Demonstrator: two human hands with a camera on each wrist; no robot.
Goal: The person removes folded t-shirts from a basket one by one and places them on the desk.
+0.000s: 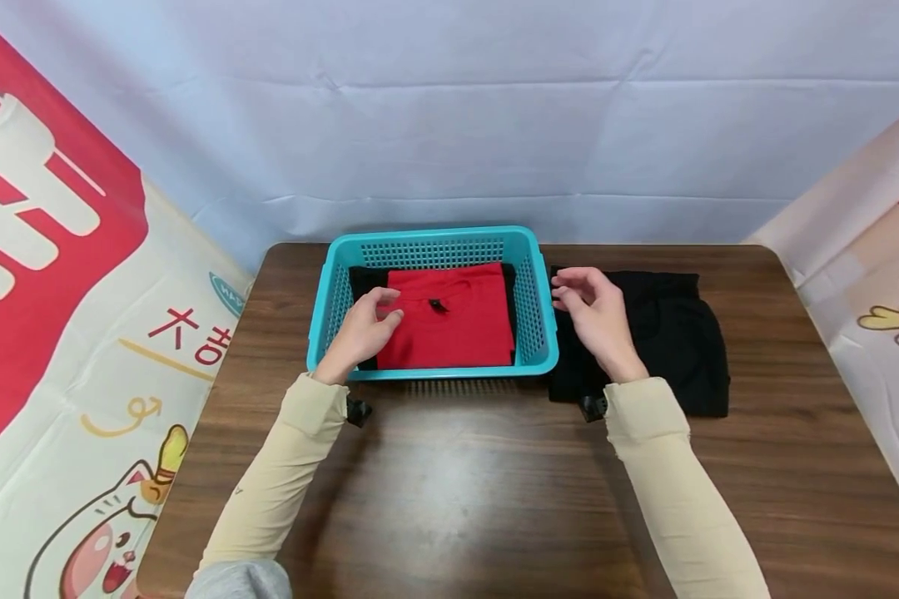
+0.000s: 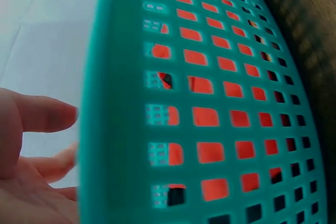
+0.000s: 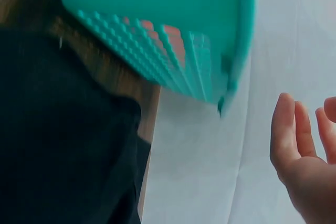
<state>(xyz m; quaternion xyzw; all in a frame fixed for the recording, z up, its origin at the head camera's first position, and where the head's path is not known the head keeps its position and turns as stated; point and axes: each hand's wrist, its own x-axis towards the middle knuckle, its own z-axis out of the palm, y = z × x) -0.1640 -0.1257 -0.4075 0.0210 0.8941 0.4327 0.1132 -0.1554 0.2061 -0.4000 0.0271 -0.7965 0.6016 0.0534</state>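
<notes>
Nothing is held by either grip: the left grip (image 1: 363,329), fingers relaxed and thumb apart, is poised over the left part of a turquoise basket (image 1: 434,373), while the right grip (image 1: 596,318), fingers loosely bent, is held just past the basket's other end. A folded red shirt (image 1: 449,333) is laid inside, mostly to the right of the left grip, with black cloth (image 1: 365,281) beneath it; a black garment (image 1: 674,349) is laid below and right of the right grip on the surface (image 1: 449,491). A neat layer, it is judged, is best kept by supporting folds at both sides, lowering them level and smoothing lightly.
</notes>
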